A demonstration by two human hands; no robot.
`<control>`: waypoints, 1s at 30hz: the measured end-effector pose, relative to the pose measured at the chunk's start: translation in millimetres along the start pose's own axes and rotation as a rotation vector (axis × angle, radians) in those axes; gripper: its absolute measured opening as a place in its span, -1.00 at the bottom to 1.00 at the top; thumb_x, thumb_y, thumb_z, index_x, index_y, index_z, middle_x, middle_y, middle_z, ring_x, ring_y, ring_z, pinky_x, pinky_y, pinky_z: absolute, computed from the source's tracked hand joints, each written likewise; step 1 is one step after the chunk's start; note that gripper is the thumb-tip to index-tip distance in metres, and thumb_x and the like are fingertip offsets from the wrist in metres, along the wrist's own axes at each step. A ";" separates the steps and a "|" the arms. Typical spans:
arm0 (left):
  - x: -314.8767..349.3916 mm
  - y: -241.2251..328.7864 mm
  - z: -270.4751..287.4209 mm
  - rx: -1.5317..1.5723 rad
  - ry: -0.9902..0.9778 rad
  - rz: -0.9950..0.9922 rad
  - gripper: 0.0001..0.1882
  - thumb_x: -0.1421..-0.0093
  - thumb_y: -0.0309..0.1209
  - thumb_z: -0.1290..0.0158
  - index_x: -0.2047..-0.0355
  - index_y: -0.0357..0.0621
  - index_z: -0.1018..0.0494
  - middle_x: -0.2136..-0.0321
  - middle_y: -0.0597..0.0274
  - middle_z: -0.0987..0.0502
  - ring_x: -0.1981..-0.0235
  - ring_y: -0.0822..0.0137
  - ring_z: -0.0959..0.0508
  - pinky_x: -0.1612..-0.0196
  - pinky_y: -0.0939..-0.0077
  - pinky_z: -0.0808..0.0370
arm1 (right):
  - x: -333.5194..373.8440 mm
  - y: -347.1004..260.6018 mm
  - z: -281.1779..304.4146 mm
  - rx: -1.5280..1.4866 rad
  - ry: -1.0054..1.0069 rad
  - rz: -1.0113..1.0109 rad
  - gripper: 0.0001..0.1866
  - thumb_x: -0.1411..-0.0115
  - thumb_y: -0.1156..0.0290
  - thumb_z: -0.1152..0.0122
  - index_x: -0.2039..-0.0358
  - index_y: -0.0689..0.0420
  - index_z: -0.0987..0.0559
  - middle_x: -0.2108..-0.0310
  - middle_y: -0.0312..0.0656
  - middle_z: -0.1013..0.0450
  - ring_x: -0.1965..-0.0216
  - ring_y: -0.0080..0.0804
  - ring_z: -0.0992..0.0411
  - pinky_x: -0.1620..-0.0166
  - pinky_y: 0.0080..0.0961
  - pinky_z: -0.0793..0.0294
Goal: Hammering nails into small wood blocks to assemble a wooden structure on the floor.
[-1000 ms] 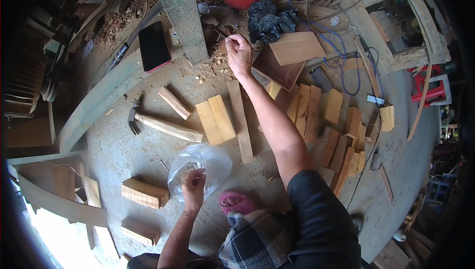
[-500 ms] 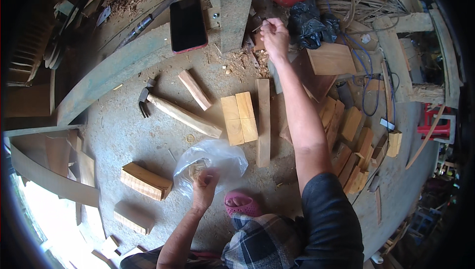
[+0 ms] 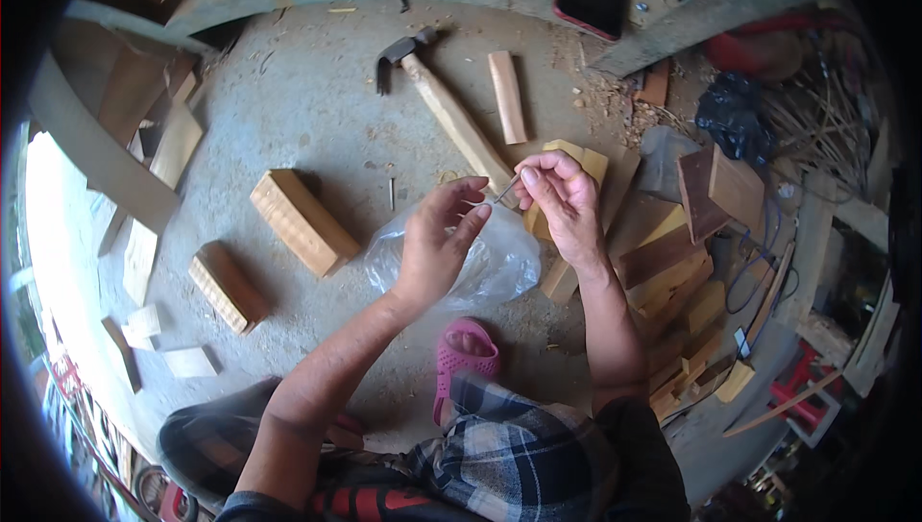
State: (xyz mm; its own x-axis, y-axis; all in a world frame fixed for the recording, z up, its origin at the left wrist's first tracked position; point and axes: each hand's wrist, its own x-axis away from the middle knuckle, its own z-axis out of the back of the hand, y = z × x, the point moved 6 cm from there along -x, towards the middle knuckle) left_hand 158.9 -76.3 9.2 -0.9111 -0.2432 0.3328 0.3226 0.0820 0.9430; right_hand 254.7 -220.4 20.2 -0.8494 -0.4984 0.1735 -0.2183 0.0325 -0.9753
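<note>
The right hand (image 3: 567,213) pinches a thin nail (image 3: 507,188) between thumb and fingers. The nail slants between the two hands, by the far side of a clear bag (image 3: 501,267). The left hand's (image 3: 434,245) thumb and forefinger stand narrowly apart near its lower end — whether they touch it, I cannot tell. A light pinch near one end suits so slim a piece — it leaves shaft for the other fingertips. Beyond lies a hammer (image 3: 453,117); a second nail (image 3: 391,194) rests left.
</note>
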 end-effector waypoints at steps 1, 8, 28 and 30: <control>3.0 5.1 4.9 -0.012 -0.008 0.009 -0.70 -0.33 -0.41 -0.11 -0.03 -0.23 -0.46 0.22 0.29 -0.56 0.19 0.53 -0.51 0.13 0.61 -0.48 | 5.0 5.6 -15.2 0.006 -0.005 0.000 -0.82 -0.38 0.36 -0.12 0.16 0.22 -0.52 0.40 -0.36 -0.47 0.35 -0.71 -0.40 0.24 -0.73 -0.41; 45.4 -41.9 69.9 -0.003 0.092 0.130 -0.83 -0.28 -0.39 -0.17 0.20 -0.23 -0.54 0.30 0.29 -0.58 0.25 0.54 -0.54 0.19 0.60 -0.51 | 12.9 52.7 -92.3 0.248 -0.333 0.008 -0.84 -0.32 0.39 -0.19 0.22 0.22 -0.56 0.30 -0.24 -0.50 0.32 -0.55 -0.49 0.24 -0.56 -0.48; 65.2 -71.5 229.0 0.078 0.618 -0.078 -0.93 -0.32 -0.48 -0.10 0.23 -0.20 -0.45 0.34 0.38 -0.54 0.31 0.58 -0.52 0.19 0.62 -0.52 | -119.3 73.6 -95.4 1.540 0.031 0.124 -0.40 -0.22 0.15 -0.26 -0.10 0.31 -0.34 0.01 0.14 -0.36 0.00 0.11 -0.38 -0.03 -0.08 -0.40; 66.8 -73.3 228.4 0.044 0.636 -0.080 -0.93 -0.32 -0.49 -0.10 0.25 -0.21 -0.44 0.35 0.37 -0.54 0.32 0.57 -0.53 0.20 0.63 -0.52 | -128.4 86.6 -86.7 1.506 -0.015 0.148 -0.44 -0.22 0.17 -0.27 -0.04 0.33 -0.35 0.01 0.17 -0.36 0.02 0.12 -0.40 -0.02 -0.11 -0.41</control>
State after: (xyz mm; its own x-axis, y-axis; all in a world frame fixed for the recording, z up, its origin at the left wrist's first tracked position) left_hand 15.7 122.2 -36.8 -0.5975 -0.7747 0.2071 0.2369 0.0763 0.9685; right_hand 303.2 -78.5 -74.7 -0.8122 -0.5789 0.0719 0.5550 -0.8049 -0.2101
